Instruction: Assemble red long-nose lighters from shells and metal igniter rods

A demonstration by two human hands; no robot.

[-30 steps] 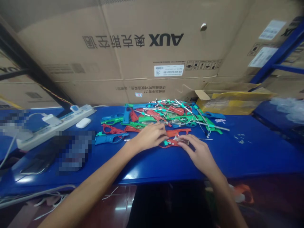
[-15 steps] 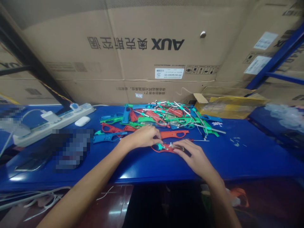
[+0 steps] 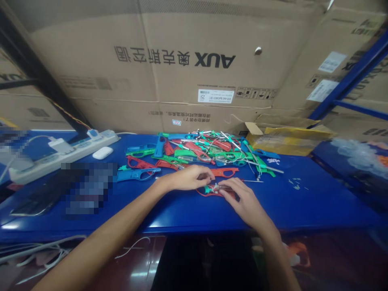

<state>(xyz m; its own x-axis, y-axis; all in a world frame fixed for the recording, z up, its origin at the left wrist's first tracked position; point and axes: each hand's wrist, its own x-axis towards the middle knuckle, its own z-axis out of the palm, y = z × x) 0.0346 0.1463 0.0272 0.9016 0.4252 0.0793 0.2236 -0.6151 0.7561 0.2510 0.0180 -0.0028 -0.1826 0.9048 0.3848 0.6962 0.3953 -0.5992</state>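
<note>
A red lighter casing (image 3: 201, 193) lies on the blue table, a green piece (image 3: 207, 189) and thin white wires inside it. My right hand (image 3: 242, 198) grips the casing's right part, thumb and fingers closed over a clear or metallic piece there. Just above its left part, my left hand (image 3: 190, 178) has thumb and forefinger curled together; whatever they pinch is too small to make out. Behind the hands lies an orange-red casing (image 3: 224, 173), partly covered by the left hand. A thin screwdriver (image 3: 254, 181) rests beyond my right fingers.
Red, green and blue lighter casings with metal rods and wires form a pile (image 3: 209, 149) at the back. On the left are a power strip (image 3: 75, 155), a white earphone case (image 3: 102, 152) and a phone (image 3: 39, 198). An opened carton (image 3: 285, 139) stands back right, near small white bits (image 3: 294, 184).
My left hand has lifted slightly and shifted right, off the casing's green piece. The right hand keeps its grip on the casing. The view has moved a little.
</note>
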